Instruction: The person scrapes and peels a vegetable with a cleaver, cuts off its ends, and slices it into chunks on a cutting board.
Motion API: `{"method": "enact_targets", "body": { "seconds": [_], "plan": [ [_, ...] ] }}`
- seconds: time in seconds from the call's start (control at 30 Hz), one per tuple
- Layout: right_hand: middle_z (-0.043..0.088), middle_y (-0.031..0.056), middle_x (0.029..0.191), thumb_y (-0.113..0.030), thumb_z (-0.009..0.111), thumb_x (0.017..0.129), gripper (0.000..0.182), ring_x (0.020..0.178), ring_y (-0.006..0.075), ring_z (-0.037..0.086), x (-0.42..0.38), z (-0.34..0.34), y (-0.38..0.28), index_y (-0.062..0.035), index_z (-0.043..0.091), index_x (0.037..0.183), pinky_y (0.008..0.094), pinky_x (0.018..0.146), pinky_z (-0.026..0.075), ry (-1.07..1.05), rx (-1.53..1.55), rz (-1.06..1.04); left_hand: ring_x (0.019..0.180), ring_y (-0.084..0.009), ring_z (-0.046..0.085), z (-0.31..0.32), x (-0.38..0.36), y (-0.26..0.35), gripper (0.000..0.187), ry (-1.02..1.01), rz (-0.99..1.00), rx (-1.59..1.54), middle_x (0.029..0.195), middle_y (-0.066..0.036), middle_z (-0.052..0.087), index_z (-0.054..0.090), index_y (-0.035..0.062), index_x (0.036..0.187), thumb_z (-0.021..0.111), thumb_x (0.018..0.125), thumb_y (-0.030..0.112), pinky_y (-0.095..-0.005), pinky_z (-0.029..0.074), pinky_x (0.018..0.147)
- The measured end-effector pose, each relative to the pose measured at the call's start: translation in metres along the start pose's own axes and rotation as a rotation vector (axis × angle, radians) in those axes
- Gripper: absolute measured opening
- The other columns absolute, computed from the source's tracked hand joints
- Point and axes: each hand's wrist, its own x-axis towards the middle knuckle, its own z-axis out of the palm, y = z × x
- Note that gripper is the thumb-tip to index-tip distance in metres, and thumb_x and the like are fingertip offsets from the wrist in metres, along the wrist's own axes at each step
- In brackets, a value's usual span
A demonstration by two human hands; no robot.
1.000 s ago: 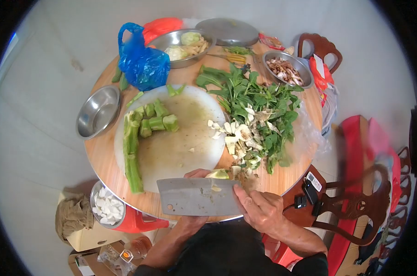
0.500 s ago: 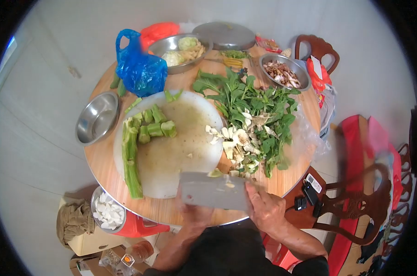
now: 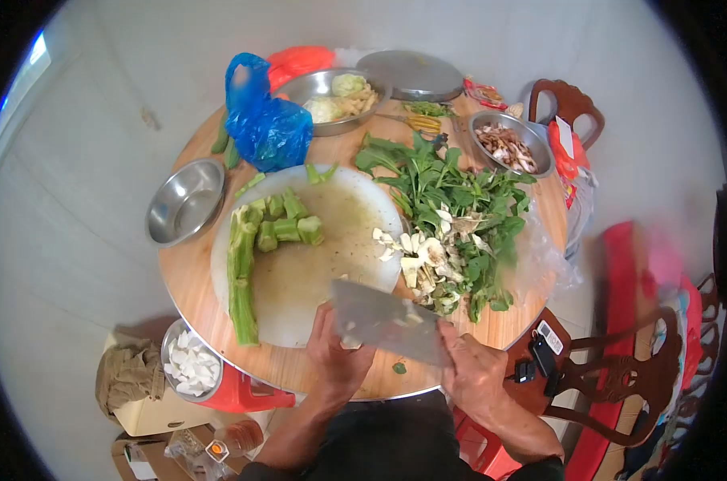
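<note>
Holding the big knife (image 3: 387, 321), the right hand (image 3: 475, 373) grips its handle. The left hand (image 3: 335, 353) pinches a small vegetable piece (image 3: 350, 342) right under the blade, so a slip could cut those fingers.

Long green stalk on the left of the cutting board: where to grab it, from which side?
Grip the stalk near mid-length, from above, fingers across its narrow width. It lies flat along the board's left edge, so the table side is open; the cut pieces crowd its far end. The near end works too.
</note>
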Motion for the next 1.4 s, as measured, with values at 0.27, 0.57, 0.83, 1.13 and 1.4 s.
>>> {"method": "enact_targets", "body": {
  "seconds": [0.27,0.57,0.83,1.13,1.4],
  "plan": [
    [0.064,0.0087,0.073,0.000,0.080,0.082,0.044,0.050,0.0244,0.060,0.003,0.011,-0.006,-0.0021,0.071,0.125,0.0370,0.047,0.048,-0.033,-0.122,-0.122,0.096,-0.0327,0.071,0.006,-0.015,-0.005,0.051,0.080,-0.046,-0.121,0.106,-0.012,0.071,0.068,0.0088,0.114,0.091,0.069,0.010,-0.0435,0.057,0.079],
    [0.067,0.0127,0.074,-0.002,0.076,0.084,0.036,0.058,0.0304,0.067,-0.008,0.022,0.011,-0.0045,0.072,0.119,0.0413,0.053,0.053,-0.037,-0.201,0.039,0.093,-0.0336,0.072,0.017,-0.013,-0.007,0.049,-0.020,0.050,0.100,0.103,-0.013,0.071,0.067,0.0091,0.113,0.091,0.070,0.011,-0.0397,0.059,0.081],
    [0.073,0.0272,0.087,-0.002,0.069,0.090,0.014,0.072,0.0390,0.074,0.007,-0.011,0.042,0.0077,0.073,0.100,0.0423,0.067,0.058,0.015,0.002,0.367,0.113,-0.0240,0.069,-0.017,0.017,0.002,0.043,-0.175,-0.683,-0.722,0.126,-0.014,0.068,0.057,-0.0066,0.133,0.074,0.097,0.011,-0.0371,0.055,0.101],
    [0.074,0.0265,0.098,0.007,0.063,0.080,0.042,0.085,0.0370,0.077,0.001,0.009,0.034,0.0036,0.073,0.121,0.0387,0.076,0.061,0.060,0.172,0.142,0.135,-0.0421,0.055,-0.004,0.004,0.000,0.053,-0.171,-0.878,-1.460,0.146,-0.026,0.054,0.038,-0.0132,0.148,0.049,0.107,0.019,-0.0566,0.040,0.122],
    [0.073,0.0215,0.088,0.010,0.064,0.074,0.053,0.071,0.0330,0.074,0.013,0.001,0.015,0.0004,0.073,0.125,0.0371,0.063,0.058,0.012,0.110,0.079,0.125,-0.0358,0.065,-0.009,0.001,-0.002,0.044,-0.350,-0.935,-1.590,0.138,-0.022,0.061,0.047,-0.0108,0.143,0.054,0.107,0.014,-0.0540,0.052,0.110]
  ]
}}
